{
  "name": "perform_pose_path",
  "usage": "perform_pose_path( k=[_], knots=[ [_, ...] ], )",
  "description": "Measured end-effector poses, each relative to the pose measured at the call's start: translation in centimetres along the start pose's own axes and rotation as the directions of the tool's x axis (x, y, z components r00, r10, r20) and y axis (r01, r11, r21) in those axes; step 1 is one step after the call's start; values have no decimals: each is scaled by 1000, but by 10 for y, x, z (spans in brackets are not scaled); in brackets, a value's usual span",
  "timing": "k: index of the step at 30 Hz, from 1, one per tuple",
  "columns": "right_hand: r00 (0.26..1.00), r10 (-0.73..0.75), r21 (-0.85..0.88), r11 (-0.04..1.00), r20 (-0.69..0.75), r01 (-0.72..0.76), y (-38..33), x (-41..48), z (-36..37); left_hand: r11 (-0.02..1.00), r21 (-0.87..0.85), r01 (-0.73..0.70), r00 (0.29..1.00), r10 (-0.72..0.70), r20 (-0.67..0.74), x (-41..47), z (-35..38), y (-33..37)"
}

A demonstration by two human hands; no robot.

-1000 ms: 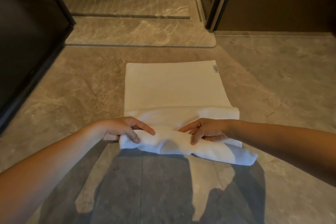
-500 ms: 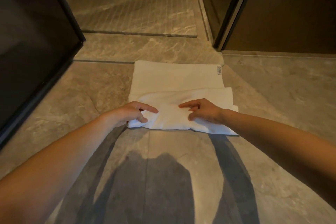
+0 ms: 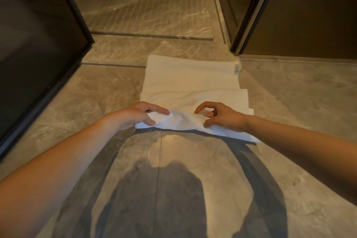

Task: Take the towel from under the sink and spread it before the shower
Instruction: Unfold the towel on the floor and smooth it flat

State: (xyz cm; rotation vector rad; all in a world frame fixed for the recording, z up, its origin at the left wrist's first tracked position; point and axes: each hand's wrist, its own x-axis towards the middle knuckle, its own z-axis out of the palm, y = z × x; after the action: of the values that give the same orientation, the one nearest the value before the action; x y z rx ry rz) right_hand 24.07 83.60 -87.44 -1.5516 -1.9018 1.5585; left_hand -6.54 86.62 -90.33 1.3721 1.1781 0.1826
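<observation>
shadow (image 3: pixel 170 195) on floor (image 3: pixel 289 102) near camera | both arms stretched forward | left hand (image 3: pixel 135 116) pinching towel (image 3: pixel 193 83) near edge, thumb under | right hand (image 3: pixel 222 117) curled, gripping same bunched edge | towel half unfolded before shower (image 3: pixel 144 6) | label (image 3: pixel 236 68) at far right corner, text unreadable

White towel (image 3: pixel 191 81) on the floor, partly unfolded.
Its far half lies flat with a small label at the far right corner; its near edge is bunched and lifted in folds.
</observation>
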Motion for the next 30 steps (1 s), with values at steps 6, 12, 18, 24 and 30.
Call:
perform_pose_path(
  k=[6,12,18,24,30],
  knots=[
    [986,-4,51,999,166,-5,3,-36,3,996,20,-83,984,79,162,-47,14,-14],
    [942,80,-33,997,325,-73,15,-53,21,1000,-8,13,960,-11,279,-64,40,-34],
    [962,27,-11,1000,273,-24,27,-63,41,989,21,146,947,-146,286,-60,59,-39],
    [959,35,-165,986,280,12,28,-65,46,982,59,180,943,-190,275,-62,62,-34],
    [919,90,-142,989,383,-38,34,-77,61,974,215,78,918,-154,366,-74,67,-41]
  ],
)
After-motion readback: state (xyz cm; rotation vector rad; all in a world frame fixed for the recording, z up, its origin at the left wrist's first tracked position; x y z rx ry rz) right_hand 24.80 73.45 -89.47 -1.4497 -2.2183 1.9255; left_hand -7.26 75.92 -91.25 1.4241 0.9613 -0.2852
